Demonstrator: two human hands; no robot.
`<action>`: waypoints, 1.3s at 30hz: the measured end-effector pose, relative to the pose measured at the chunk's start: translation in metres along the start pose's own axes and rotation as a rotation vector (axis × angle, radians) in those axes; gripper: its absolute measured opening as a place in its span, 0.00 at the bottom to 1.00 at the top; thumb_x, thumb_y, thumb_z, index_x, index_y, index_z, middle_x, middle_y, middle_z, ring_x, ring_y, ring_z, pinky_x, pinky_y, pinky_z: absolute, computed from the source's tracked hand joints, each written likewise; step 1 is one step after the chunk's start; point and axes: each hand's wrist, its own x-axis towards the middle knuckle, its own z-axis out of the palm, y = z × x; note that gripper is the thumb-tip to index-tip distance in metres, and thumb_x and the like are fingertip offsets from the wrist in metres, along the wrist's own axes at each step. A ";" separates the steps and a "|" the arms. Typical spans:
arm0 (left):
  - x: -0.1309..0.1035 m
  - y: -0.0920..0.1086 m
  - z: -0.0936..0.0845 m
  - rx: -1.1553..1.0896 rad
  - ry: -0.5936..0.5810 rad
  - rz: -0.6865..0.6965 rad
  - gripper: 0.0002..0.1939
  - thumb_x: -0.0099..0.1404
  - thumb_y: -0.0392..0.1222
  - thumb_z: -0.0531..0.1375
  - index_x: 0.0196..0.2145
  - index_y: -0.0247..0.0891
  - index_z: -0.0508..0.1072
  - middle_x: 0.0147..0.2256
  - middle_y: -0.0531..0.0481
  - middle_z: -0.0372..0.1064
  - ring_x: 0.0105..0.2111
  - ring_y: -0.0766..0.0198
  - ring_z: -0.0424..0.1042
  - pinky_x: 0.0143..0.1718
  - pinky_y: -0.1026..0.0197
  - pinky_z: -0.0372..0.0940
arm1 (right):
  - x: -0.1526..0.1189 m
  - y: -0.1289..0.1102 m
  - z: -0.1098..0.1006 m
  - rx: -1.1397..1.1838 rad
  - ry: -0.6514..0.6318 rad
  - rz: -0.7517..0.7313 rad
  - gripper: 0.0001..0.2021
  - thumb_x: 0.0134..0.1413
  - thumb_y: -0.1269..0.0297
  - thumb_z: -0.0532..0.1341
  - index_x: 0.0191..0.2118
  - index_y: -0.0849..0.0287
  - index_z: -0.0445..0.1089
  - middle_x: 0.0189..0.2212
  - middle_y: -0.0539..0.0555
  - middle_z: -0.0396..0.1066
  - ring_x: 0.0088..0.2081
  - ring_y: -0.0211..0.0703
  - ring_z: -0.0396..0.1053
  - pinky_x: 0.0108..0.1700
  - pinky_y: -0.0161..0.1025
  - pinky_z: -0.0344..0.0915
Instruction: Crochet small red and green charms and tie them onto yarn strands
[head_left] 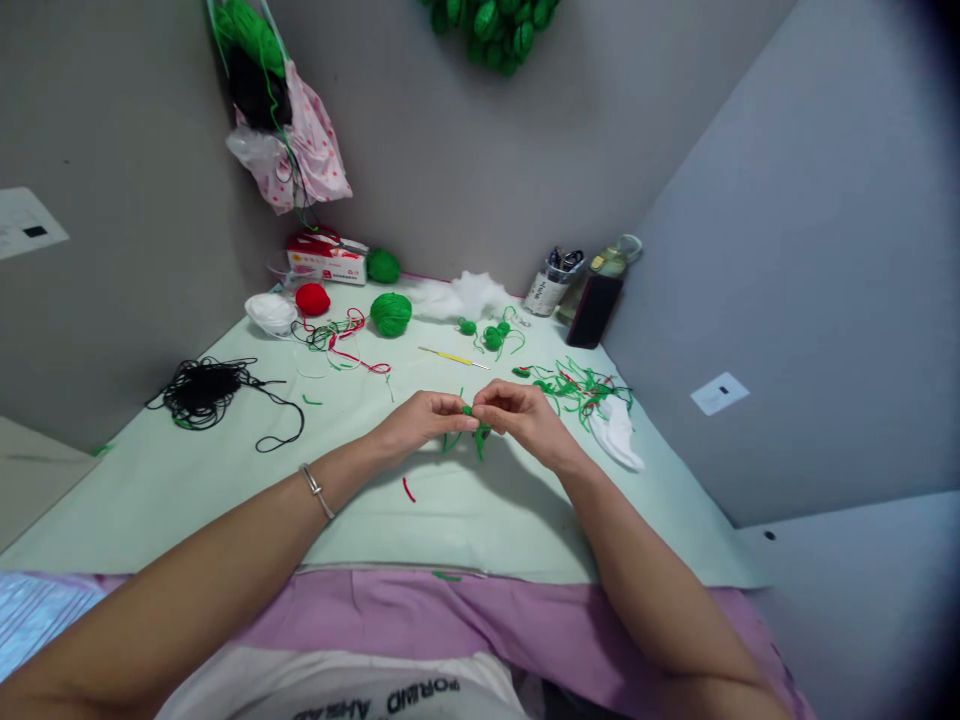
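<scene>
Over the middle of the pale table, my left hand (pixel 421 424) and my right hand (pixel 523 417) meet at the fingertips. Both pinch a small green yarn piece (pixel 468 410), with loose green strands hanging below it. Fingers cover most of the piece, so its shape is partly hidden. A yellow-handled crochet hook (pixel 454 357) lies flat just beyond my hands. Farther back sit small round green yarn pieces (pixel 493 336) with curling tails. A short red yarn scrap (pixel 409 489) is on the table in front of my left wrist.
At left lie a tangled black yarn bundle (pixel 204 392), a white ball (pixel 271 314), a red ball (pixel 313 299) and a green ball (pixel 391 314). White stuffing (pixel 469 297) is at the back. Right: yarn scraps (pixel 581 390), a pen cup (pixel 547 290), a phone (pixel 595 311).
</scene>
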 end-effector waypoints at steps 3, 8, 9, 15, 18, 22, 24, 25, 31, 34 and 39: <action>0.001 -0.001 0.003 0.031 -0.062 0.029 0.12 0.57 0.48 0.65 0.31 0.34 0.75 0.24 0.55 0.64 0.26 0.68 0.58 0.29 0.63 0.50 | 0.003 0.001 0.000 0.088 0.075 0.012 0.10 0.46 0.60 0.69 0.27 0.60 0.72 0.21 0.46 0.65 0.22 0.32 0.58 0.26 0.34 0.56; -0.001 0.004 0.003 0.023 -0.036 0.012 0.13 0.58 0.49 0.64 0.28 0.35 0.73 0.23 0.56 0.61 0.24 0.69 0.55 0.28 0.63 0.48 | 0.007 0.006 -0.005 0.235 0.184 0.014 0.09 0.46 0.61 0.68 0.28 0.61 0.72 0.20 0.46 0.64 0.22 0.32 0.57 0.26 0.33 0.56; -0.001 0.004 0.002 0.015 -0.037 0.007 0.13 0.57 0.49 0.64 0.28 0.35 0.73 0.23 0.56 0.62 0.25 0.69 0.56 0.29 0.63 0.49 | 0.007 0.006 -0.005 0.235 0.149 0.025 0.09 0.47 0.60 0.68 0.29 0.60 0.72 0.21 0.46 0.65 0.22 0.32 0.57 0.26 0.33 0.56; 0.000 -0.001 0.000 -0.028 -0.061 0.029 0.13 0.58 0.48 0.64 0.34 0.35 0.76 0.31 0.50 0.70 0.32 0.64 0.65 0.37 0.61 0.56 | 0.005 0.008 -0.003 0.109 -0.037 0.059 0.09 0.49 0.59 0.66 0.30 0.60 0.73 0.22 0.47 0.67 0.23 0.32 0.59 0.27 0.33 0.57; 0.001 -0.005 0.003 0.047 -0.115 0.011 0.13 0.59 0.49 0.64 0.30 0.35 0.74 0.25 0.53 0.64 0.26 0.67 0.60 0.30 0.63 0.52 | 0.008 0.010 -0.009 0.176 0.135 0.027 0.07 0.47 0.62 0.67 0.27 0.60 0.72 0.21 0.46 0.65 0.22 0.31 0.58 0.26 0.32 0.57; -0.001 -0.004 0.006 0.074 -0.147 -0.019 0.13 0.60 0.49 0.63 0.28 0.35 0.71 0.24 0.55 0.60 0.25 0.68 0.57 0.29 0.63 0.50 | 0.011 0.011 -0.020 0.406 0.197 0.070 0.10 0.48 0.61 0.68 0.29 0.59 0.69 0.27 0.48 0.69 0.27 0.33 0.65 0.25 0.29 0.60; -0.001 -0.002 0.005 0.041 -0.162 -0.014 0.13 0.60 0.49 0.63 0.28 0.35 0.71 0.25 0.55 0.62 0.27 0.67 0.60 0.31 0.63 0.52 | 0.011 0.009 -0.022 0.506 0.062 0.137 0.12 0.49 0.59 0.68 0.32 0.58 0.66 0.28 0.48 0.70 0.29 0.36 0.69 0.25 0.29 0.63; -0.002 0.000 0.003 0.029 -0.178 -0.016 0.13 0.60 0.49 0.63 0.29 0.36 0.71 0.26 0.54 0.64 0.28 0.67 0.61 0.32 0.62 0.53 | 0.010 0.008 -0.023 0.548 0.006 0.159 0.12 0.50 0.58 0.68 0.33 0.57 0.65 0.26 0.47 0.69 0.28 0.36 0.70 0.24 0.29 0.64; -0.003 0.005 -0.005 0.028 -0.259 -0.041 0.12 0.60 0.49 0.64 0.31 0.37 0.74 0.30 0.51 0.70 0.32 0.65 0.65 0.38 0.61 0.56 | 0.017 0.015 -0.055 0.728 0.379 -0.023 0.11 0.49 0.67 0.68 0.28 0.57 0.62 0.18 0.41 0.60 0.23 0.29 0.66 0.28 0.25 0.70; -0.003 0.005 -0.007 0.019 -0.352 -0.067 0.11 0.59 0.48 0.64 0.30 0.37 0.74 0.30 0.51 0.70 0.32 0.65 0.66 0.39 0.61 0.57 | 0.019 0.024 -0.086 0.729 0.688 -0.140 0.12 0.50 0.71 0.66 0.25 0.55 0.61 0.18 0.42 0.62 0.25 0.30 0.69 0.33 0.27 0.72; -0.004 0.008 -0.008 -0.018 -0.376 -0.078 0.10 0.59 0.47 0.65 0.30 0.37 0.74 0.30 0.51 0.71 0.32 0.65 0.67 0.39 0.61 0.57 | 0.015 0.035 -0.113 0.673 0.825 -0.216 0.14 0.44 0.67 0.70 0.25 0.51 0.61 0.20 0.44 0.65 0.31 0.39 0.71 0.37 0.36 0.75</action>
